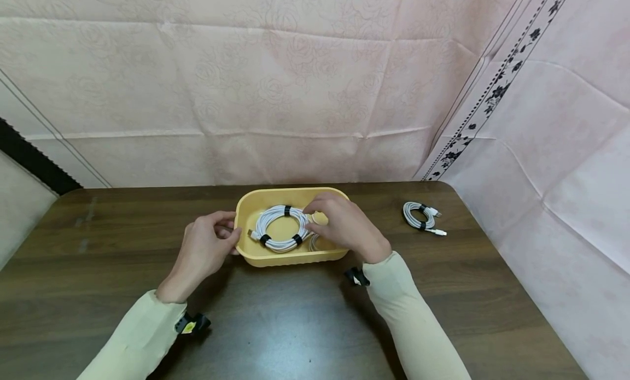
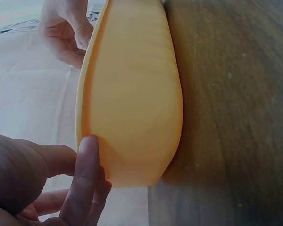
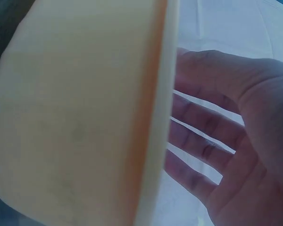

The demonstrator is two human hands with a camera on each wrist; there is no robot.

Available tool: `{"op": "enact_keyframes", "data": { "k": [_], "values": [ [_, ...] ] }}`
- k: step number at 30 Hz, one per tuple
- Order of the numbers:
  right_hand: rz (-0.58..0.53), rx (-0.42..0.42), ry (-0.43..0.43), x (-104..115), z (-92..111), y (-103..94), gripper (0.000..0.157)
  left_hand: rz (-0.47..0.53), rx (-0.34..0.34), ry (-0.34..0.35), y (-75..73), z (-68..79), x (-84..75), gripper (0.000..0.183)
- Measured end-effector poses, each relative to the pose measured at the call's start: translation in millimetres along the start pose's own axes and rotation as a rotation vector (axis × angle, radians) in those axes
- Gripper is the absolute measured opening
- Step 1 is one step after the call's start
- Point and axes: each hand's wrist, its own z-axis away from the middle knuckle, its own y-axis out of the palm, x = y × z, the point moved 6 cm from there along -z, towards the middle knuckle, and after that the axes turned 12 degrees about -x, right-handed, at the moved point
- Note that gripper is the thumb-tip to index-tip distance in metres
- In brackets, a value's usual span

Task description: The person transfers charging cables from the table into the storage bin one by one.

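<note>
A yellow plastic tray [image 1: 295, 261] stands near the back of the table. My left hand [image 1: 208, 247] grips its left end, with the fingers [image 2: 87, 155] on both sides of the rim. Inside lies a white coiled cable [image 1: 266, 221] bound with black straps, its plug towards the left. My right hand [image 1: 342, 224] reaches over the tray, thumb and forefinger at the coil's right edge, pinching it. More pale cable [image 1: 313, 243] shows beside the coil, under this hand. In the right wrist view, the tray wall [image 3: 75, 108] hides the right fingertips.
Another white coiled cable [image 1: 418, 216] with black straps lies on the wooden table [image 1: 275, 325], to the right of the tray. Pale patterned cloth [image 1: 295, 95] hangs behind the table and along its right side. Each wrist carries a small black device.
</note>
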Motion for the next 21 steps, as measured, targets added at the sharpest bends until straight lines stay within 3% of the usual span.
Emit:
{"op": "enact_keyframes", "data": {
  "k": [21],
  "values": [
    [0.011, -0.063, 0.077, -18.9, 0.8, -13.5, 0.025, 0.004, 0.0, 0.005, 0.0, -0.1, 0.0, 0.042]
  ]
}}
